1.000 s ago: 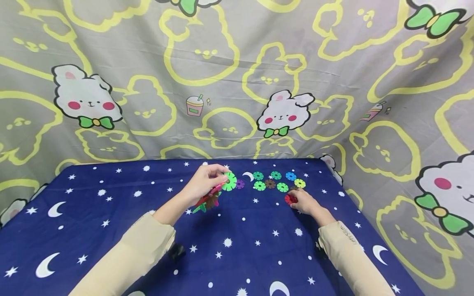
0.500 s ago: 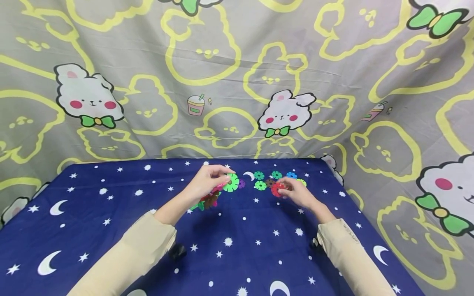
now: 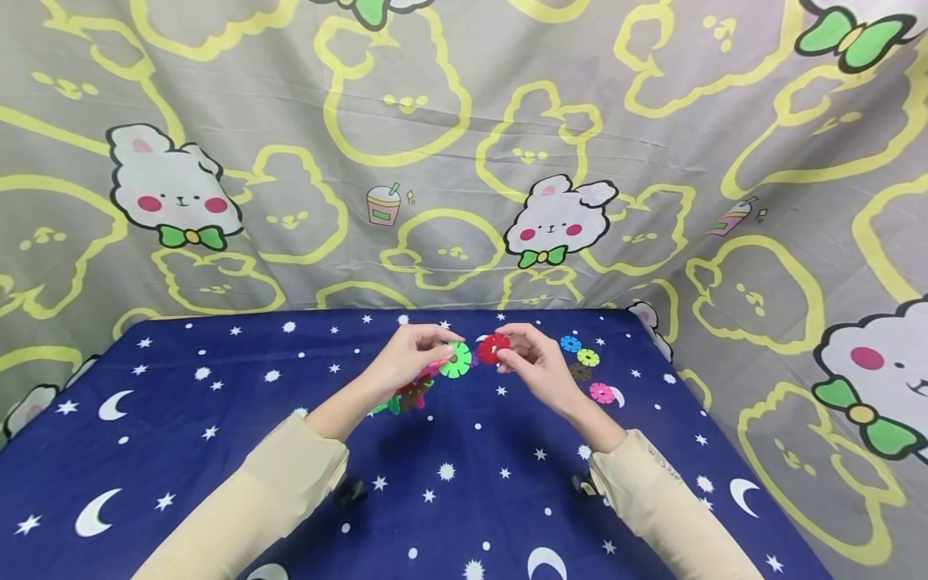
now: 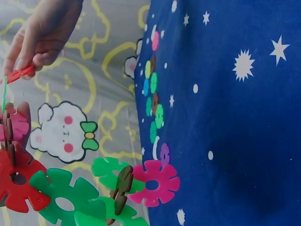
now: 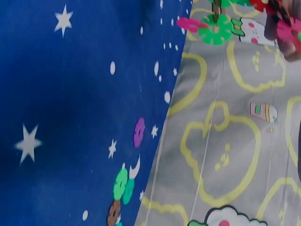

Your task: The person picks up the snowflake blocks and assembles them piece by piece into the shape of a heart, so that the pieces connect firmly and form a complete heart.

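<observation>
My left hand [image 3: 409,354] holds a chain of interlocking flower-shaped plastic discs, with a light green disc [image 3: 457,362] at its upper end between thumb and fingers. Below the palm hang more joined discs, among them a dark green disc [image 4: 66,200], a red one [image 4: 19,181], brown ones and a bright pink disc [image 4: 155,183]. Between thumb and fingers, my right hand [image 3: 540,370] pinches a loose red disc [image 3: 489,348], raised over the table. That red disc is close beside the light green one; whether their edges touch I cannot tell.
Loose discs lie at the back right of the blue star-patterned cloth [image 3: 464,499]: blue [image 3: 569,344], yellow [image 3: 589,357], brown [image 3: 580,371] and pink [image 3: 602,392]. A purple disc [image 5: 139,133] and several green ones are partly hidden by the hands. A patterned curtain [image 3: 290,105] hangs behind.
The right hand has lifted the red disc from the group on the cloth and carried it left, close to the left hand. The left hand has barely moved. The pink disc is uncovered.
</observation>
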`<state>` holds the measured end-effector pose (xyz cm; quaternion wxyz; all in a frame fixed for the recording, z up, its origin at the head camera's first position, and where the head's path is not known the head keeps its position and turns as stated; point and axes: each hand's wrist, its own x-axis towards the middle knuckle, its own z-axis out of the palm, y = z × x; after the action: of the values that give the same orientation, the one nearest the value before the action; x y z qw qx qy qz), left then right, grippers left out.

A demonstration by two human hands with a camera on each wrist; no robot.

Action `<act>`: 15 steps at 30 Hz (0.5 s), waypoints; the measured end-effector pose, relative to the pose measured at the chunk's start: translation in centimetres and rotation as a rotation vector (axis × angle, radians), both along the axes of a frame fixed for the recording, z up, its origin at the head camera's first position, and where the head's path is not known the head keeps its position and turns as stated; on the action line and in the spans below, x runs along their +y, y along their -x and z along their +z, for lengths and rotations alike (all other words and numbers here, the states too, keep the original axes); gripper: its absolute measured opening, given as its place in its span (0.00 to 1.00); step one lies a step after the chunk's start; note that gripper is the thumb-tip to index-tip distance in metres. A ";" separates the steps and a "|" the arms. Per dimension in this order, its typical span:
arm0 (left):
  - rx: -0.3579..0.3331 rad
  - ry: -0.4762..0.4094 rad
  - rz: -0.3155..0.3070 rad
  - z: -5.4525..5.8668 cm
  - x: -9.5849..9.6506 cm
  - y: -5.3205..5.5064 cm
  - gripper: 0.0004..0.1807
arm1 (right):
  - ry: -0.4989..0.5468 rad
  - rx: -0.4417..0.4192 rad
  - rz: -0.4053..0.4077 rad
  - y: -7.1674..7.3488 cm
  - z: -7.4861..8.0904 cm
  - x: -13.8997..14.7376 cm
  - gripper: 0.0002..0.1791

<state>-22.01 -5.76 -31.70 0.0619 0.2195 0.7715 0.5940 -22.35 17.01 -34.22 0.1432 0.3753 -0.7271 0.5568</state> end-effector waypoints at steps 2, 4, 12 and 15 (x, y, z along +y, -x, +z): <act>-0.010 0.010 0.009 0.1 0.1 -0.1 0.13 | 0.004 0.027 0.002 -0.1 0.0 -0.5 0.16; -0.014 0.020 0.012 0.2 0.2 -0.2 0.13 | 0.002 0.046 -0.011 -0.2 -0.1 -0.8 0.16; 0.014 0.052 -0.002 0.3 0.3 -0.3 0.11 | -0.070 0.228 -0.085 -0.4 -0.2 -1.4 0.16; 0.007 0.057 -0.015 0.3 0.4 -0.3 0.10 | -0.082 0.316 -0.076 -0.4 -0.1 -1.5 0.17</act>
<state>-21.67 -5.38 -31.40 0.0698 0.2256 0.7867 0.5704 -21.94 15.50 -34.31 0.2612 0.4358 -0.7314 0.4548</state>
